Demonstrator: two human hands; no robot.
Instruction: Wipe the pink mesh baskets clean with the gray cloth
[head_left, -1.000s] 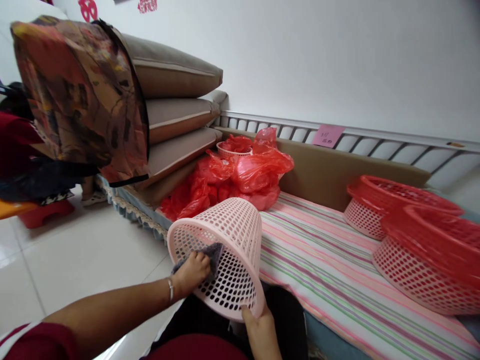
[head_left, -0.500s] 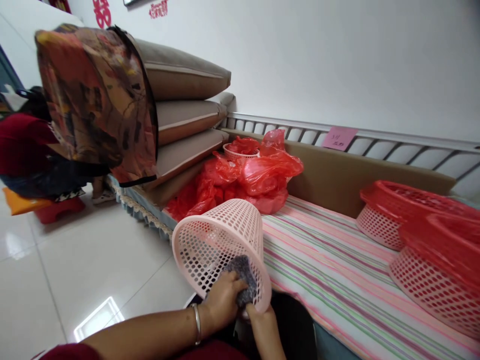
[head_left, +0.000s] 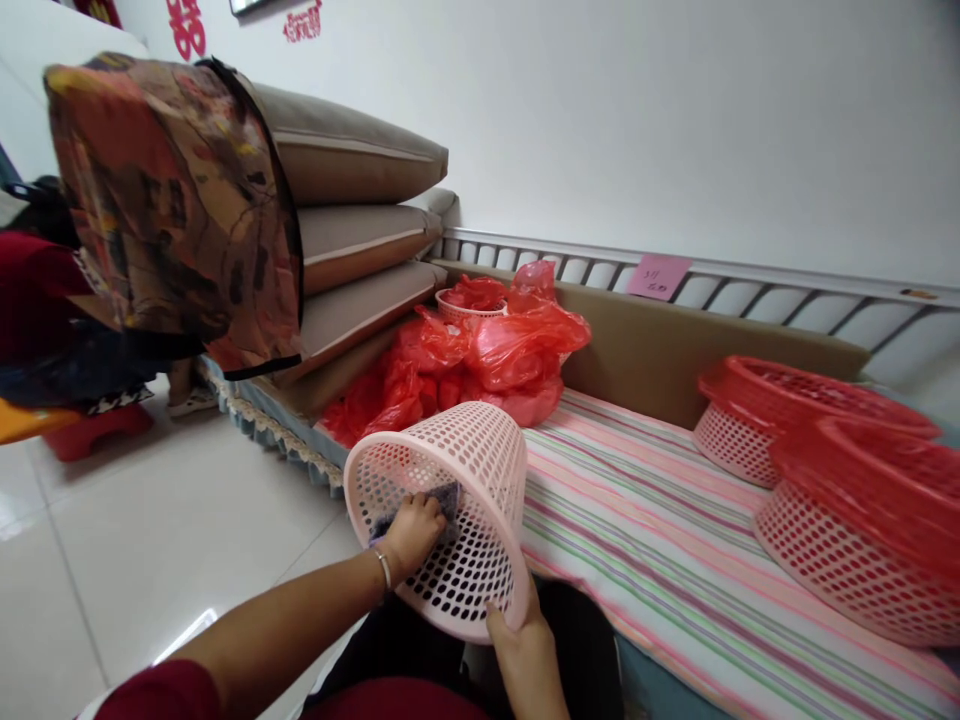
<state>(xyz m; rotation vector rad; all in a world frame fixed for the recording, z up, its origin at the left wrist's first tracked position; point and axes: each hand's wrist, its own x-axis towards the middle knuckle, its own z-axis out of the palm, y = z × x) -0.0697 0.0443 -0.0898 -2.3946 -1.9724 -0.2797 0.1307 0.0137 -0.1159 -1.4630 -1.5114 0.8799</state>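
A pink perforated plastic basket (head_left: 480, 440) lies tilted on its side above my lap, its open mouth facing me. Inside it, my left hand (head_left: 417, 532) is closed on a dark grey cloth (head_left: 448, 498), which rests against the basket's inner wall. My right hand (head_left: 519, 630) grips the lower right part of the rim, with the thumb on the inner side and the other fingers mostly hidden behind it. A metal bangle circles my left wrist.
Red plastic bags (head_left: 517, 350) are heaped on the striped bedding (head_left: 615, 480). Bag-lined pink baskets (head_left: 847, 560) stand at the right. Stacked cushions (head_left: 352, 230) with a patterned cloth (head_left: 180, 210) rise at the left. Beyond them, a person (head_left: 45, 300) sits on a low stool.
My left hand has moved the cloth leftward and up inside the basket. My right hand has shifted slightly right along the rim. The view has turned slightly right.
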